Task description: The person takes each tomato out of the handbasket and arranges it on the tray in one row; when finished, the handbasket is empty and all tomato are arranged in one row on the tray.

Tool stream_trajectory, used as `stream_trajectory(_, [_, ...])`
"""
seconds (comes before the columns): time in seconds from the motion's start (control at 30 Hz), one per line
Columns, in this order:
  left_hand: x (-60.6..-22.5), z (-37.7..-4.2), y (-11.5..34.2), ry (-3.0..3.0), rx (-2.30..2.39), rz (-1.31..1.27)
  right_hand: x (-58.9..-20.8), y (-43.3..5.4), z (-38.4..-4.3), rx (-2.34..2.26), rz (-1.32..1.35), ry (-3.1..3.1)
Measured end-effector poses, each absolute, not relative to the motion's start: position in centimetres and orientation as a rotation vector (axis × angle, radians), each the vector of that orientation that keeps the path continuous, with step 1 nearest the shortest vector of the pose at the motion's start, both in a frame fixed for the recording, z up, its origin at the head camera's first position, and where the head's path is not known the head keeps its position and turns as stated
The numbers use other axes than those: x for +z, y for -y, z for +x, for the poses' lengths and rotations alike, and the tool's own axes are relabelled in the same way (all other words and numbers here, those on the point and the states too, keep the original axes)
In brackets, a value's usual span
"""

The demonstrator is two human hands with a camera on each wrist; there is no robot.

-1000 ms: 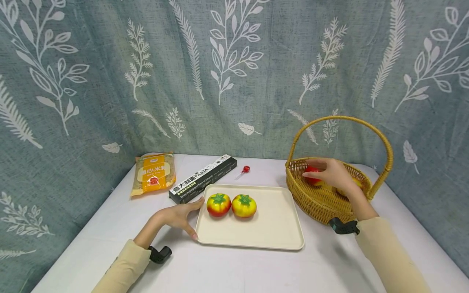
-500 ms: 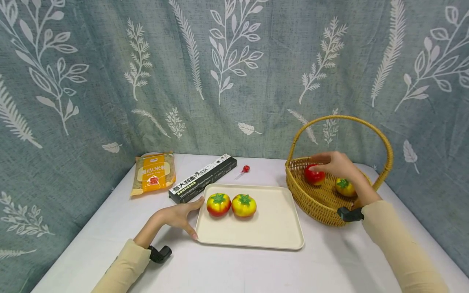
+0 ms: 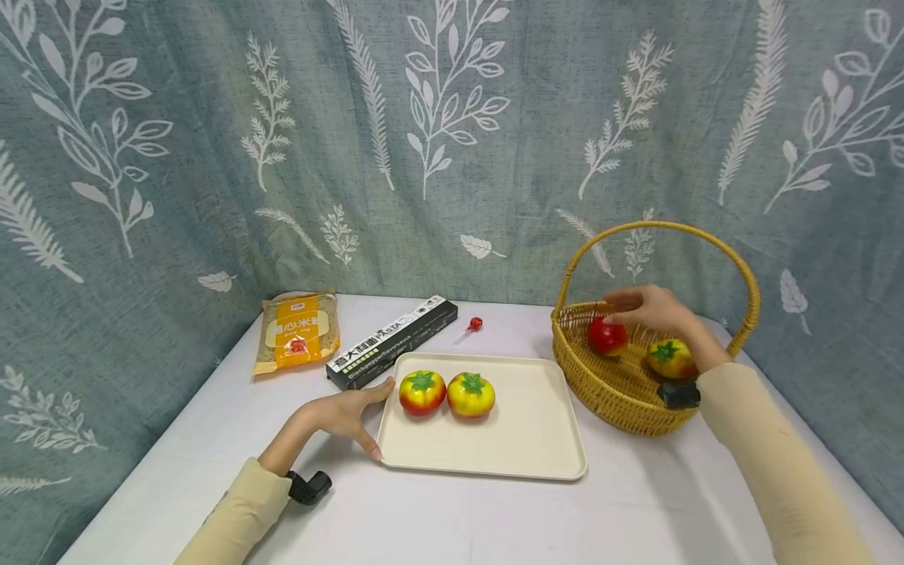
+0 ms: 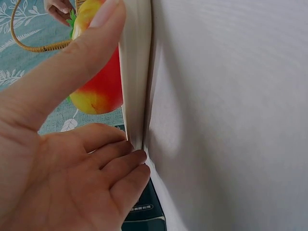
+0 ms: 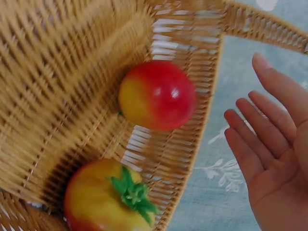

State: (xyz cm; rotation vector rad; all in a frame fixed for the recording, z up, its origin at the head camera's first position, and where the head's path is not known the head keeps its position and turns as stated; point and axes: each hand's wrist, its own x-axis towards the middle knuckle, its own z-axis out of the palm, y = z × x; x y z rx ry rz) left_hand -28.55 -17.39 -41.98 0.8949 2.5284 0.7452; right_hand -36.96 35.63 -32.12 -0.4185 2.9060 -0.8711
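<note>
My left hand [image 3: 344, 417] stays at the left end of a cream tray [image 3: 526, 424], thumb and fingertips spread along its rim. On the tray sit two red-and-yellow tomatoes [image 3: 422, 395] with green leafy tops, side by side. Over the wicker basket [image 3: 607, 402] hovers my right hand [image 3: 658, 311], fingers extended and holding nothing. Inside the basket are a mostly red tomato [image 5: 158, 95] and a yellow-red tomato [image 5: 108, 197] whose green top shows. In the right wrist view, the palm and fingers [image 5: 260, 134] are apart from both, beyond the basket's rim.
Behind the tray lie a black pasta box [image 3: 391, 343] and a red lollipop [image 3: 475, 323]. A yellow-labelled food packet [image 3: 297, 333] lies at the back left. The basket's tall handle [image 3: 653, 225] arches above it. A patterned curtain [image 3: 452, 196] closes off the back.
My right hand has come off the red tomato and risen back and to the right, leaving that tomato in the basket. The left hand and tray have stayed put.
</note>
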Motion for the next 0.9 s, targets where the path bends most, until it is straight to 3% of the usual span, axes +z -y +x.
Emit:
stream_trajectory(0.27, [-42.0,-28.6,17.4,-2.537,0.734,0.905,-33.2,-36.0,-38.3,-0.768,-0.526,-2.918])
stream_trajectory(0.9, [-42.1,-28.7,17.4,-2.536,0.736,0.904,-34.1,-36.3,-39.6,-0.554,-0.478,-2.827])
